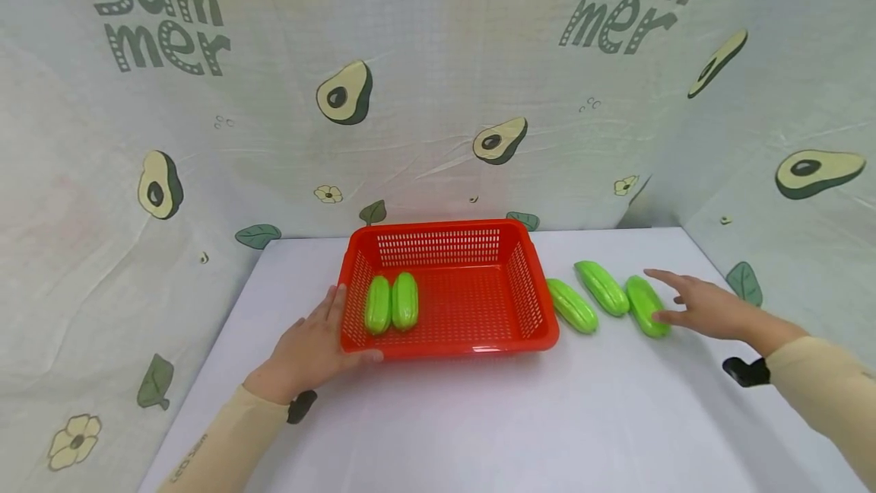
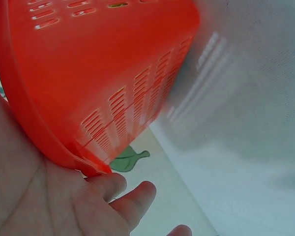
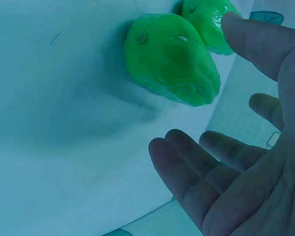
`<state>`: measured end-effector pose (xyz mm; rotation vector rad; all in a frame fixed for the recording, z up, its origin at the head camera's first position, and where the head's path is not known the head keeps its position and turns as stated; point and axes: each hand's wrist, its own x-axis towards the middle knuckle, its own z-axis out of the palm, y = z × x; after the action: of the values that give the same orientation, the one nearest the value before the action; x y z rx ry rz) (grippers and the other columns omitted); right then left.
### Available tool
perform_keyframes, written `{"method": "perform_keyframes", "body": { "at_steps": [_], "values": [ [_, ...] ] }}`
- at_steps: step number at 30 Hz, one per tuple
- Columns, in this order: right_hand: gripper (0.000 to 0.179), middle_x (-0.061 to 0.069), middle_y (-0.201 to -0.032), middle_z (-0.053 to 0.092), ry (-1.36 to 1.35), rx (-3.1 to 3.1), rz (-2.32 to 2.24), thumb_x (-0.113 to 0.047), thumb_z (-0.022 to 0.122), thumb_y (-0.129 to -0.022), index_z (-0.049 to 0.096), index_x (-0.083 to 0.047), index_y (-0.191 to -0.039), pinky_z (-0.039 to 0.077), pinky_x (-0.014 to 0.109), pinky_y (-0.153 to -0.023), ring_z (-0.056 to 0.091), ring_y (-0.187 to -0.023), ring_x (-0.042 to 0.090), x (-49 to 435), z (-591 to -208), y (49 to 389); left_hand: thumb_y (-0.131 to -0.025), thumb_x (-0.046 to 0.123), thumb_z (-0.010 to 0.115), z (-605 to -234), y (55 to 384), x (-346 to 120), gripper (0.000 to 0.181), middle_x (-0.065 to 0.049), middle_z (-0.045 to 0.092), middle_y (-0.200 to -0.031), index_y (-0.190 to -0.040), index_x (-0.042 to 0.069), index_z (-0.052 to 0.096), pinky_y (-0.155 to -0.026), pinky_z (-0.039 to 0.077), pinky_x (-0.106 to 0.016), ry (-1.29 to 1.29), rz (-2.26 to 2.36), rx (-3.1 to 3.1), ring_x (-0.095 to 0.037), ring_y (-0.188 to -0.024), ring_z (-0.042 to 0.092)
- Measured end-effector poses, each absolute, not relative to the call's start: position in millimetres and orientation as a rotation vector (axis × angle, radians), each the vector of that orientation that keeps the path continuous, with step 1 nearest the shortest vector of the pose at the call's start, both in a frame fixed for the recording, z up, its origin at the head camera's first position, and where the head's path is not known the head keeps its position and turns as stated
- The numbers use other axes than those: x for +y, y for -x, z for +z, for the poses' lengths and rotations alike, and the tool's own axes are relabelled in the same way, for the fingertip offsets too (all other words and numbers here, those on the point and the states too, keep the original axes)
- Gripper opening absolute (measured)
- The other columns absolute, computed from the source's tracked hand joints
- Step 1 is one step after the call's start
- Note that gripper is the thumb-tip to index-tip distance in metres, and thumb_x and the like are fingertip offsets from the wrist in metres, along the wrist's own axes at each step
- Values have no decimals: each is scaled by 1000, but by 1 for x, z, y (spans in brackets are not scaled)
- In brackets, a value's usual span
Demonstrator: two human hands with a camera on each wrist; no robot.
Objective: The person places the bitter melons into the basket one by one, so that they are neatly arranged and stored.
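A red plastic basket (image 1: pixel 461 303) with slotted walls stands on the white table. Inside it, at the left, two glossy green cucumber-like vegetables (image 1: pixel 405 301) lie side by side. My left hand (image 1: pixel 308 352) rests against the basket's front left corner, thumb along the front rim and fingers along the left side. In the left wrist view the basket's rim (image 2: pixel 27 113) lies against the palm. Near the rightmost loose green vegetable (image 1: pixel 643 303), my right hand (image 1: pixel 715 310) is spread with nothing between its fingers. The right wrist view shows a gap between this hand and the vegetable (image 3: pixel 169 59).
Two more green vegetables lie right of the basket: one (image 1: pixel 573 307) close by its right wall, another (image 1: pixel 602 287) between that one and the rightmost. A pale cloth (image 1: pixel 424 44) printed with avocados hangs behind the table (image 1: pixel 479 424) and along both sides.
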<state>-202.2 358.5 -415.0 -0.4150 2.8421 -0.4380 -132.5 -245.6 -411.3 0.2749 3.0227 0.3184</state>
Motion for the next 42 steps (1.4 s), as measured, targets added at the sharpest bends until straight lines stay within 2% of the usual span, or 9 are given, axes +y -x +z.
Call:
{"method": "perform_keyframes", "body": {
  "at_steps": [8, 15, 21, 28, 37, 42],
  "values": [
    [92, 46, -135, 40, 307, 2737, -444, -39, 77, -87, 24, -5, -155, 51, 64, -80, 62, -102, 51, 355, -427, 211, -74, 84, 58, -411, 132, -246, 130, -28, 25, -158, -156, -7, 14, -98, 39, -69, -266, 329, 3026, -47, -140, 32],
    [88, 42, -134, 44, 318, 2706, -436, -32, 79, -86, 29, -3, -153, 49, 65, -82, 55, -109, 54, 353, -429, 214, -73, 87, 56, -411, 131, -245, 132, -28, 26, -157, -156, -7, 15, -98, 39, -70, -268, 323, 3035, -47, -140, 33],
    [88, 42, -133, 45, 373, 2666, -453, -25, 79, -85, 28, -4, -153, 50, 64, -81, 53, -111, 56, 352, -428, 220, -74, 83, 59, -411, 131, -245, 130, -28, 25, -158, -156, -6, 15, -100, 37, -70, -259, 335, 3033, -47, -140, 32],
    [91, 39, -140, 41, 411, 2619, -454, -22, 81, -82, 28, -4, -154, 45, 67, -87, 51, -112, 47, 350, -429, 225, -72, 87, 56, -411, 130, -245, 132, -28, 25, -158, -156, -6, 14, -100, 37, -69, -263, 326, 3026, -46, -141, 31],
    [100, 48, -135, 36, 301, 2530, -585, -26, 84, -80, 23, 1, -155, 57, 46, -76, 59, -109, 46, 355, -429, 228, -72, 86, 57, -410, 130, -245, 131, -27, 23, -159, -157, -5, 14, -101, 36, -69, -256, 355, 3016, -45, -142, 30],
    [102, 49, -135, 35, 270, 2525, -623, -26, 85, -79, 22, 1, -155, 58, 45, -75, 58, -109, 48, 354, -429, 227, -73, 84, 59, -410, 130, -244, 131, -26, 23, -159, -157, -5, 13, -101, 36, -70, -247, 352, 3009, -45, -142, 29]
  ]
}}
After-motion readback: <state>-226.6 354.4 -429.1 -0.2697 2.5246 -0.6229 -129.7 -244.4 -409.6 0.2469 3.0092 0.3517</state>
